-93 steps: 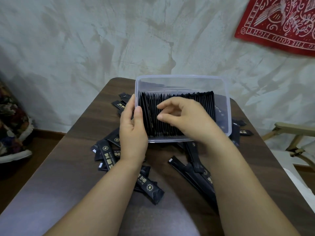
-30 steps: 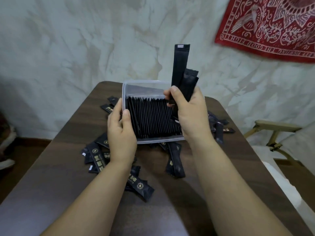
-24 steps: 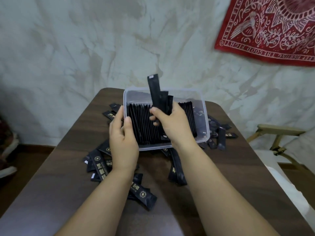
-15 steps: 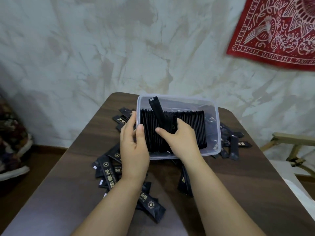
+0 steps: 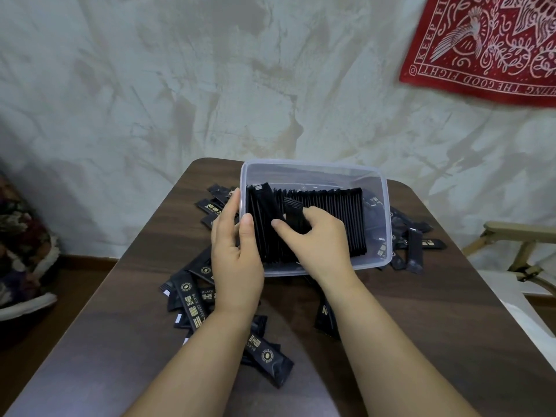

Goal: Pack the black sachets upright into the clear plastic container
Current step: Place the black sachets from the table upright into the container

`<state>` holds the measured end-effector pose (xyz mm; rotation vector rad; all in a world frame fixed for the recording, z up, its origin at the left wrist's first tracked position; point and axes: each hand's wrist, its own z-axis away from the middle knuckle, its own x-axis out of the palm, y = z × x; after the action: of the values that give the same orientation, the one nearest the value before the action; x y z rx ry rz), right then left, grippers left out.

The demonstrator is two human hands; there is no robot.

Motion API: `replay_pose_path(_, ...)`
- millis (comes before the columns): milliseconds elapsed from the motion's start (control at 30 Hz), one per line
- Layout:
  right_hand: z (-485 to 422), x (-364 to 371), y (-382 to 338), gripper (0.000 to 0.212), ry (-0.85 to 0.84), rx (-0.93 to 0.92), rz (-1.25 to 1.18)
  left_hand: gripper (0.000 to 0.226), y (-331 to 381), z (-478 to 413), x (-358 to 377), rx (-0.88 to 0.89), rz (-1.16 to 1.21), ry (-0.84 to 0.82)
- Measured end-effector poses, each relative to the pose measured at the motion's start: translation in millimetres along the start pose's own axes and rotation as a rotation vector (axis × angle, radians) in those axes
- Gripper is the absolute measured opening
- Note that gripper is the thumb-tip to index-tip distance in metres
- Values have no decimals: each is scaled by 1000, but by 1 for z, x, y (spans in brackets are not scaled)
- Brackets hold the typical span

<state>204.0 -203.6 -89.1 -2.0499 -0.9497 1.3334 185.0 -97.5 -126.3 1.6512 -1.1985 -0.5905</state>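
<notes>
Wedging looks risky: the clear plastic container (image 5: 313,168) holds a tight upright row (image 5: 337,218), so forcing more in could buckle it or fan it over. Left hand (image 5: 236,254) grips the container's left wall, thumb inside. Right hand (image 5: 319,245), fingers curled, pinches a sachet (image 5: 293,212) into the row. On the table (image 5: 421,311), loose sachets (image 5: 192,299) lie left, right and in front of the container; nothing blocks access.

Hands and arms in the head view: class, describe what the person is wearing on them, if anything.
Both are bare. The left hand and right hand wear no gloves, and no ring shows. The left forearm and right forearm carry no sleeve, watch or bracelet as far as the frame's edge. The left thumbnail looks short and unpainted.
</notes>
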Motion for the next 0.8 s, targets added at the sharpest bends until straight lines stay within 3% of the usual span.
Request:
replay_pose_path(567,-9,-4,-3,11,11,92,-94,34,-3,-1,-1,-12,23,-8)
replay_pose_path(700,-13,-8,-8,23,-34,77,-64,34,-3,0,-1,-2,23,-11)
replay_pose_path(800,-14,-7,-9,18,-77,90,-95,34,-3,0,-1,6,18,-7)
